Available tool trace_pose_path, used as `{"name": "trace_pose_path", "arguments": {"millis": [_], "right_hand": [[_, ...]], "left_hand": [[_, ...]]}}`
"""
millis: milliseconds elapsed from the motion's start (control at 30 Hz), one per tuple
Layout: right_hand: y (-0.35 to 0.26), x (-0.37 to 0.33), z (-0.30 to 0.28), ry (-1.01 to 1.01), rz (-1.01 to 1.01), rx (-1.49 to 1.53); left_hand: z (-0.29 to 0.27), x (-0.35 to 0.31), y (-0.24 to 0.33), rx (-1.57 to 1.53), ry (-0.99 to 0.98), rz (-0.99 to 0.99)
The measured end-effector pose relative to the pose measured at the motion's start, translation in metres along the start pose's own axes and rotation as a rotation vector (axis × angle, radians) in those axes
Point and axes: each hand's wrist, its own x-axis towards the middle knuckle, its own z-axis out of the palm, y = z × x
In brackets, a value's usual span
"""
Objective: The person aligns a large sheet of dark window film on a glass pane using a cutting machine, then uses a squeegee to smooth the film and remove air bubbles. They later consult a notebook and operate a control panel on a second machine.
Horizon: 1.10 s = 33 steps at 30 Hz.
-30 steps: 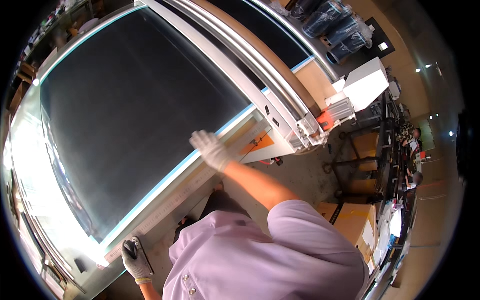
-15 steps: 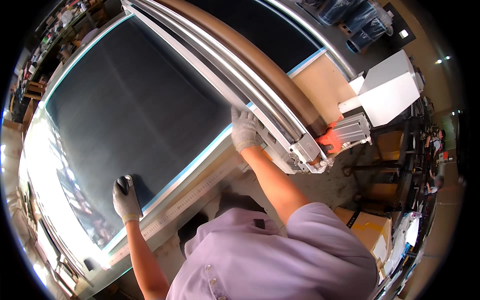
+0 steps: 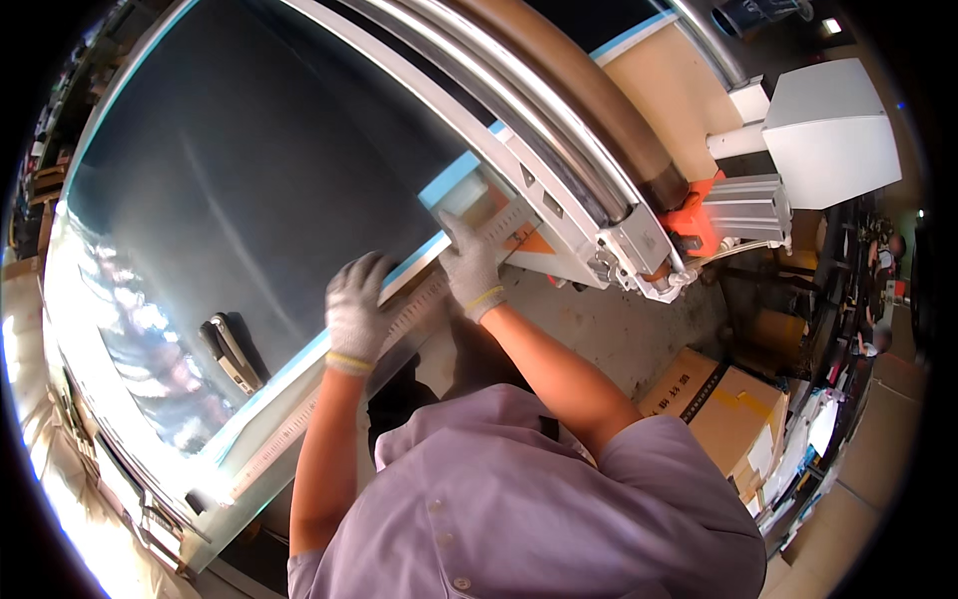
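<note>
A large black sheet point(image 3: 249, 170) with a blue and white border covers the table in front of me. My left hand point(image 3: 356, 307), in a pale knit glove, is closed over its near edge, fingers on top and thumb hidden. My right hand point(image 3: 471, 262), gloved alike, pinches the same edge farther right, just below the roller machine. Beyond the right fingers, a short blue border piece point(image 3: 449, 180) sits out of line with the edge. A folding-style knife or cutter point(image 3: 232, 351) with a dark and pale handle lies on the sheet, left of my left hand.
A metal-railed machine with a brown roller point(image 3: 599, 110) crosses the table diagonally. Its orange and grey end fitting point(image 3: 733, 212) and white housing point(image 3: 833, 130) jut out at the right. A ruler strip point(image 3: 284, 434) runs along the near edge. A cardboard box point(image 3: 714, 399) stands on the floor.
My left hand has let go of the knife and moved right to the sheet's edge. My right hand has come back from beside the machine. The view has shifted closer.
</note>
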Motion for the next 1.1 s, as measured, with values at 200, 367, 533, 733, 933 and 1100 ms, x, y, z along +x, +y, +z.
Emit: {"name": "trace_pose_path", "arguments": {"millis": [200,367,533,733,933,1100], "right_hand": [[0.029,-0.006,-0.004,0.026,-0.085,0.153],[0.025,-0.001,-0.007,0.026,-0.21,0.003],[0.021,0.004,-0.014,-0.015,-0.176,0.028],[0.024,0.005,-0.014,-0.023,-0.171,0.031],[0.029,0.007,-0.015,-0.035,-0.193,0.007],[0.033,0.009,-0.015,-0.039,-0.194,-0.006]], "left_hand": [[0.035,0.032,0.017,0.012,-0.081,-0.04],[0.035,0.033,0.017,-0.051,-0.038,-0.079],[0.037,0.034,0.012,-0.104,-0.056,-0.124],[0.038,0.034,0.01,-0.152,-0.047,-0.13],[0.036,0.033,0.009,-0.176,-0.069,-0.153],[0.037,0.033,0.006,-0.164,-0.071,-0.152]]}}
